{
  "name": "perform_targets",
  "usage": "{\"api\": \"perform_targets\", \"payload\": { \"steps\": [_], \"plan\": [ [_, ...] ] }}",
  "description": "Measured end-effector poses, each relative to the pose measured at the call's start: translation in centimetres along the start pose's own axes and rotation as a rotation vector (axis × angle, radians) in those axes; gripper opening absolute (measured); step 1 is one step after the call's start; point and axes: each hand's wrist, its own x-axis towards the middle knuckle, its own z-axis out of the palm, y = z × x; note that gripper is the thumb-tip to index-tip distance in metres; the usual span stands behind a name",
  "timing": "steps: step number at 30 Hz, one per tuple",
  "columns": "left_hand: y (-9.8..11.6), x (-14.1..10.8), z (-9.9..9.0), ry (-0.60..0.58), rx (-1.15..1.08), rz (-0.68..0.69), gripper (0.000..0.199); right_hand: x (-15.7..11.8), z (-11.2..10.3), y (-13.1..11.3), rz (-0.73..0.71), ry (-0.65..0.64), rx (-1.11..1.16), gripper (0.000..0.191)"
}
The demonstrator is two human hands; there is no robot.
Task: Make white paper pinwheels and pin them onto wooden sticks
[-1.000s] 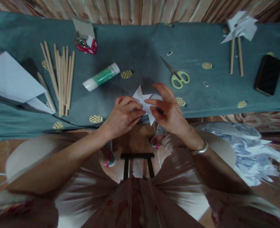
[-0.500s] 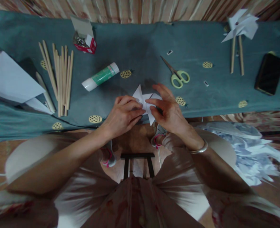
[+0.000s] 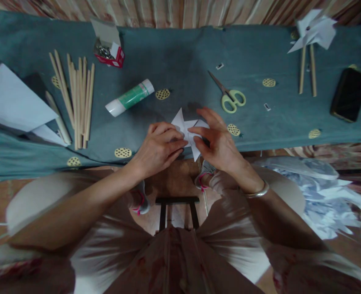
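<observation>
In the head view, white folded paper with pointed corners [image 3: 178, 119] is between the two hands at the front edge of the teal cloth-covered table [image 3: 180, 61]. The left hand [image 3: 157, 149] has its fingers and thumb closed on it; the right hand [image 3: 220, 143] touches its other side with bent fingers, and whether those pinch or merely press cannot be told. The folds look well advanced, but no stick or fastener shows on this piece, unlike the white paper pinwheel [image 3: 317, 32] at the far right, which lies over two wooden sticks [image 3: 302, 69]. Loose pale wooden sticks [image 3: 77, 106] lie at the left, near an open red-and-white cardboard box of metal pieces [image 3: 114, 60]. The paper's lower tip reaches the table's edge, so the near side leaves little support. Sideways, the green-and-white glue tube [image 3: 134, 96] and the green-handled scissors [image 3: 225, 93] bound the wider stretch of cloth ahead.
</observation>
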Motion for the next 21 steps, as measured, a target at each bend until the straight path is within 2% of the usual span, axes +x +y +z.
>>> {"api": "perform_targets", "payload": {
  "steps": [21],
  "plan": [
    [0.09, 0.18, 0.01, -0.020, 0.017, -0.019, 0.020, -0.08, -0.23, -0.34, -0.011, -0.006, -0.056, 0.026]
  ]
}}
